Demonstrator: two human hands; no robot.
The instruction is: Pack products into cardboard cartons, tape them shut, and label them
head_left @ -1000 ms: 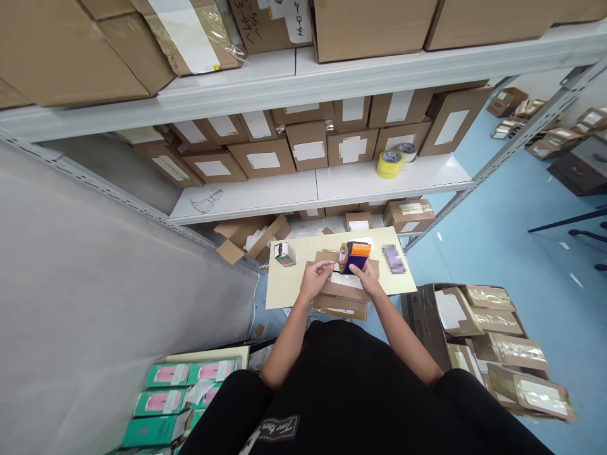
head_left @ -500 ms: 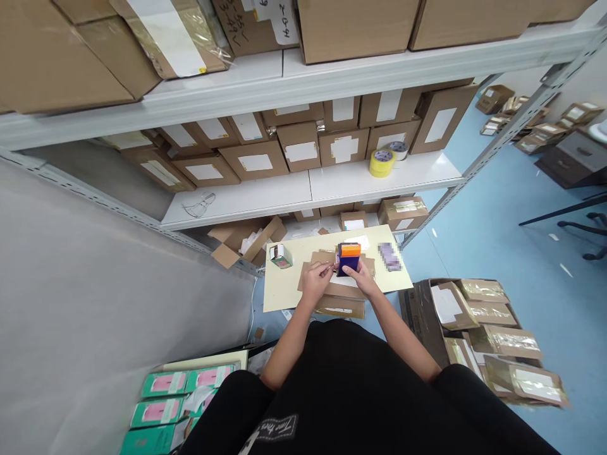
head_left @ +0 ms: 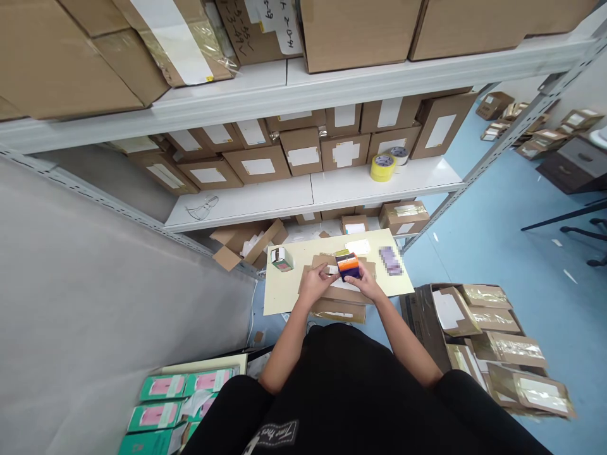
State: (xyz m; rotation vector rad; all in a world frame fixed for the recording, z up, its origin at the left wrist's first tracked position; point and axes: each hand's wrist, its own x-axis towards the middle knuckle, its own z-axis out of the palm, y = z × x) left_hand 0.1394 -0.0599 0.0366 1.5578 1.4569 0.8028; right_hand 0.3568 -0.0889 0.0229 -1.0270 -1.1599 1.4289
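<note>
A small dark-blue and orange box-like thing (head_left: 349, 264) is held above the cardboard on the low cream table. My right hand (head_left: 364, 282) grips its right side and lower edge, with the thumb on the near face. On the other side, my left hand (head_left: 318, 283) has its thumb and fingers closed at the lower left edge of the same thing. Flattened brown cardboard (head_left: 310, 273) with white labels lies beneath both hands. Just behind the held thing is a small yellowish piece (head_left: 342, 252), too small to name.
On the cream table (head_left: 277, 297) stand a small white-green box (head_left: 282, 258) and a pixelated purple item (head_left: 391, 260). Shelves ahead bear labelled cartons, yellow tape rolls (head_left: 382, 167) and glasses (head_left: 203, 207). A large carton of taped parcels (head_left: 509, 344) sits right; green boxes (head_left: 164, 387) lie lower left.
The dark-blue and orange thing has tipped, so its orange band now faces me more. My left fingers have come to its lower left edge. The view has shifted slightly.
</note>
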